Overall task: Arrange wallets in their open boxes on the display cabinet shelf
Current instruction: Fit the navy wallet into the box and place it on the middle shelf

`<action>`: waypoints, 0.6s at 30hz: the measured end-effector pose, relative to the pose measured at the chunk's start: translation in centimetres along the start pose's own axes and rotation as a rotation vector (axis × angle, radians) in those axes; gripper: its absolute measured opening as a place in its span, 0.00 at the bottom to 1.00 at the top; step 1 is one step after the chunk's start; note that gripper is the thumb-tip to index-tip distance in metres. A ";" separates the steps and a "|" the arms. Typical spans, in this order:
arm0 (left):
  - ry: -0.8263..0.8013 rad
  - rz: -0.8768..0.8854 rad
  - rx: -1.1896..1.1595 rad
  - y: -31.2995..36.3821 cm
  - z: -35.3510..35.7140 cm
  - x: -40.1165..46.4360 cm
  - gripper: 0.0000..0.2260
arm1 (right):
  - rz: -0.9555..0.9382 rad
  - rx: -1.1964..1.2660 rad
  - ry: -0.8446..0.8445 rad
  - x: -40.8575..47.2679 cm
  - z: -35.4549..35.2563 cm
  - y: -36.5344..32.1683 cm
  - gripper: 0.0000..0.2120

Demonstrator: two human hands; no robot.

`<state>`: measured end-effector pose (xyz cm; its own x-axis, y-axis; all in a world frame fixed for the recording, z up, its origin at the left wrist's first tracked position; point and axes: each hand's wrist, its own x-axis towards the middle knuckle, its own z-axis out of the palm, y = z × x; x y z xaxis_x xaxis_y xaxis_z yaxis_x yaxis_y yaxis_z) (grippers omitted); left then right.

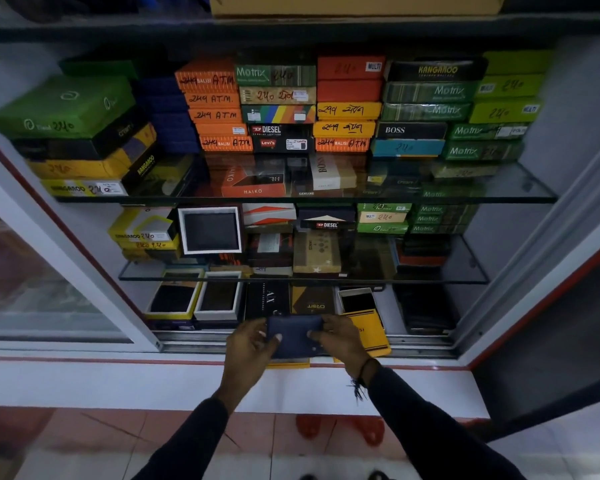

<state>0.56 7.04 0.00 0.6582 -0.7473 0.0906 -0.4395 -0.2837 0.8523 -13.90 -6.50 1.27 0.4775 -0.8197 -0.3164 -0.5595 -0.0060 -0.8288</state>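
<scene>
the display cabinet fills the upper two thirds of the frame, with white side walls, a sliding glass door pushed to the left and a red-edged white sill along the bottom. below the sill, at the lower edge of the frame, lies a floor of reddish and pale tiles.

the top glass shelf carries closed cardboard boxes stacked in tight columns: orange boxes at centre left, green striped boxes at the right, yellow boxes at centre. prices are handwritten on many box ends. the middle glass shelf holds an open white-rimmed box propped upright, with a dark rectangular wallet inside. on the bottom shelf, lower left, two open boxes lie side by side, each holding a dark wallet.

at lower centre, the left hand and the right hand hold a dark blue wallet between them, just in front of the bottom shelf. the wallet is flat and rectangular with a matte surface. on both hands the fingers pinch its side edges, thumbs on the near face. a yellow box lies partly under the right hand. both sleeves are dark.
</scene>
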 end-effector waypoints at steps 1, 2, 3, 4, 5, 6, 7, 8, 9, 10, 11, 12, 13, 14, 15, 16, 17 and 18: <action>-0.002 -0.074 0.005 -0.2 0.1 0.6 0.11 | 0.023 -0.073 -0.008 0.6 0.6 -0.1 0.13; -0.008 -0.131 0.028 -0.6 0.2 1.1 0.08 | 0.026 -0.143 -0.003 1.1 1.3 -0.1 0.13; -0.010 -0.178 0.059 -0.9 0.3 1.5 0.05 | 0.028 -0.191 0.007 1.4 1.8 0.1 0.13; -0.012 -0.215 0.098 -1.3 0.4 1.7 0.05 | 0.036 -0.223 0.013 1.7 2.2 0.2 0.13; -0.016 -0.229 0.151 -1.6 0.5 1.9 0.10 | 0.046 -0.247 0.016 1.9 2.5 0.3 0.13; -0.021 -0.226 0.209 -1.8 0.7 2.0 0.13 | 0.050 -0.262 0.014 2.2 2.8 0.4 0.14; -0.016 -0.216 0.244 -1.8 0.8 2.0 0.15 | 0.056 -0.263 0.015 2.3 3.1 0.4 0.14; -0.008 -0.211 0.252 -1.8 0.9 2.1 0.14 | 0.064 -0.257 0.017 2.3 3.3 0.4 0.15; 0.004 -0.211 0.246 -1.7 0.9 2.2 0.12 | 0.071 -0.245 0.023 2.4 3.3 0.4 0.14; 0.011 -0.214 0.238 -1.6 1.0 2.2 0.09 | 0.072 -0.228 0.028 2.5 3.3 0.3 0.14; 0.008 -0.224 0.232 -1.5 1.0 2.2 0.07 | 0.069 -0.210 0.029 2.5 3.4 0.2 0.14; 0.012 -0.226 0.229 -1.4 1.1 2.2 0.06 | 0.062 -0.203 0.030 2.6 3.4 0.1 0.14; 0.025 -0.225 0.225 -1.4 1.2 2.2 0.06 | 0.055 -0.204 0.031 2.5 3.5 -0.1 0.14; 0.049 -0.221 0.221 -1.4 1.2 2.2 0.05 | 0.051 -0.212 0.034 2.4 3.6 -0.1 0.14; 0.074 -0.226 0.215 -1.4 1.2 2.2 0.05 | 0.053 -0.220 0.035 2.3 3.7 -0.2 0.13; 0.092 -0.234 0.219 -1.6 1.2 2.2 0.05 | 0.056 -0.231 0.036 2.2 3.9 -0.1 0.12; 0.094 -0.233 0.243 -1.9 1.3 2.4 0.05 | 0.061 -0.252 0.034 2.1 4.1 0.0 0.11; 0.071 -0.232 0.293 -2.1 1.3 2.4 0.05 | 0.063 -0.277 0.034 2.0 4.4 0.0 0.11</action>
<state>2.26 5.08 -2.26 0.7970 -0.6024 -0.0434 -0.4229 -0.6079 0.6721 -10.02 -5.64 -1.41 0.4155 -0.8421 -0.3440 -0.7532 -0.1065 -0.6491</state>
